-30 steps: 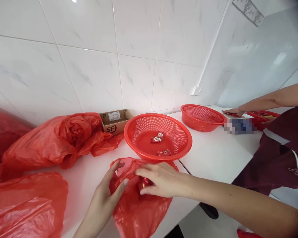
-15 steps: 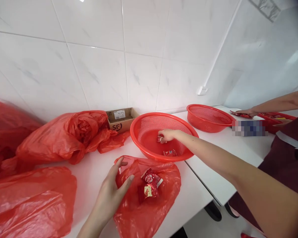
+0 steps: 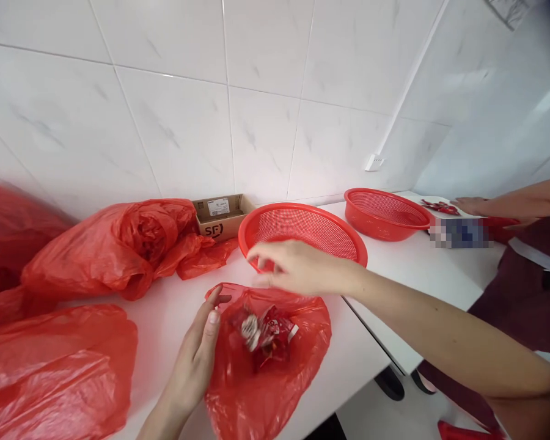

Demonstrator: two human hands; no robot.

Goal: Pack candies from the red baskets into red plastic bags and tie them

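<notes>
My left hand [image 3: 195,348] is at the left rim of a red plastic bag [image 3: 261,409], its thumb and fingers closed on the thin film. Inside the bag's mouth lie several small wrapped packets [image 3: 277,327], red and shiny. One packet [image 3: 250,332] at their left is smeared by motion. Above the bag's far edge hovers my right hand [image 3: 288,266], fingers curved and apart, with nothing in them. It covers the front part of a red perforated basket [image 3: 302,214], whose floor is mostly hidden.
Bundled red plastic bags [image 3: 105,250] fill the left side. A cardboard box [image 3: 222,220] stands against the wall. Another red basket [image 3: 385,214] is farther right, near a co-worker's hand [image 3: 470,205] and small red packets [image 3: 440,208]. A gap divides the tables.
My right hand has come out of the basket toward me, over the bag, and has let go of a packet. A blurred packet now shows in the bag. My left thumb has drawn nearer its fingers.
</notes>
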